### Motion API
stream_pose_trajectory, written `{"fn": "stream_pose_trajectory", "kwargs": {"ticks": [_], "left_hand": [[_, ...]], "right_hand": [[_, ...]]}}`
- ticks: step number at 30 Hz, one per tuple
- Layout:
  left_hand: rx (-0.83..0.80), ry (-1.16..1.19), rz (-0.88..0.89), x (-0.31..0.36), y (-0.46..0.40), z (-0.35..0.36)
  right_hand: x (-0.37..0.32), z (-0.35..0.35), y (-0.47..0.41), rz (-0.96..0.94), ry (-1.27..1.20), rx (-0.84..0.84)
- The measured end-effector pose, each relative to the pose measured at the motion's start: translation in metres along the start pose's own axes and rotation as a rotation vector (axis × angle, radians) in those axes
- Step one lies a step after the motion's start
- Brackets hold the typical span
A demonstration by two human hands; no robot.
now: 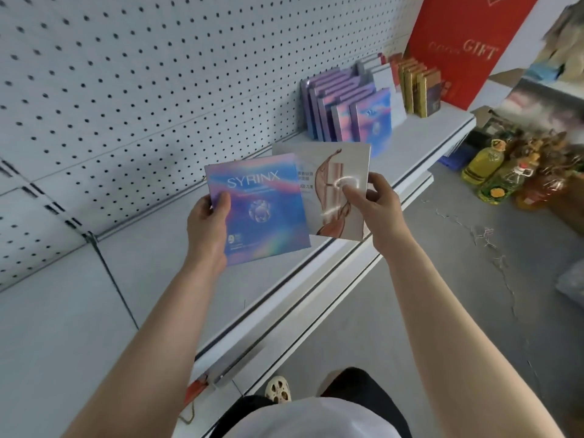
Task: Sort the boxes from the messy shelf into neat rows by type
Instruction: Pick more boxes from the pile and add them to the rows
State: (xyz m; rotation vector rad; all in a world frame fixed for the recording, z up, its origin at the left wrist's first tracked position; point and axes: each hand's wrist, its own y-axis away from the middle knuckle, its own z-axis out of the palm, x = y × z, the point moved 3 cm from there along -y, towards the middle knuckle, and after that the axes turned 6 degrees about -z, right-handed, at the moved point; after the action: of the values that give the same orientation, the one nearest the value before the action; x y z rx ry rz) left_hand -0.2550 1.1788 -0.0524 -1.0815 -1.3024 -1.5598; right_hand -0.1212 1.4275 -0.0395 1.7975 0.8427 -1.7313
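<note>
My left hand (207, 227) grips a flat holographic blue-purple SYRINX box (265, 213) by its left edge, thumb on the front. My right hand (371, 207) pinches a pale grey box (325, 172) printed with a brown figure, thumb on its face. Both boxes are held above the white shelf (142, 279), the blue one overlapping the grey one. Farther back on the shelf stand rows of upright holographic boxes (344, 109), white boxes (390, 86) and gold-brown boxes (420, 86).
A white pegboard (142, 74) backs the shelf. A red gift bag (458, 42) stands at the shelf's far end. Oil bottles (496, 172) sit on the grey floor at right. My sandalled foot (278, 388) is below the shelf's front edge.
</note>
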Motion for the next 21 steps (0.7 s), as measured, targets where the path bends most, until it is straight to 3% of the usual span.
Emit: {"fn": "stream_pose_trajectory", "kwargs": {"ticks": [7, 14, 21], "left_hand": [[0.140, 0.003, -0.003, 0.004, -0.048, 0.022], [0.448, 0.075, -0.020, -0.012, -0.057, 0.043], [0.700, 0.159, -0.053, -0.027, -0.043, 0.067]], "right_hand": [[0.012, 0.029, -0.113, -0.005, -0.018, -0.189], [0.044, 0.089, -0.230, 0.019, 0.031, -0.537], [0.064, 0.164, -0.267, 0.039, -0.010, -0.841]]}}
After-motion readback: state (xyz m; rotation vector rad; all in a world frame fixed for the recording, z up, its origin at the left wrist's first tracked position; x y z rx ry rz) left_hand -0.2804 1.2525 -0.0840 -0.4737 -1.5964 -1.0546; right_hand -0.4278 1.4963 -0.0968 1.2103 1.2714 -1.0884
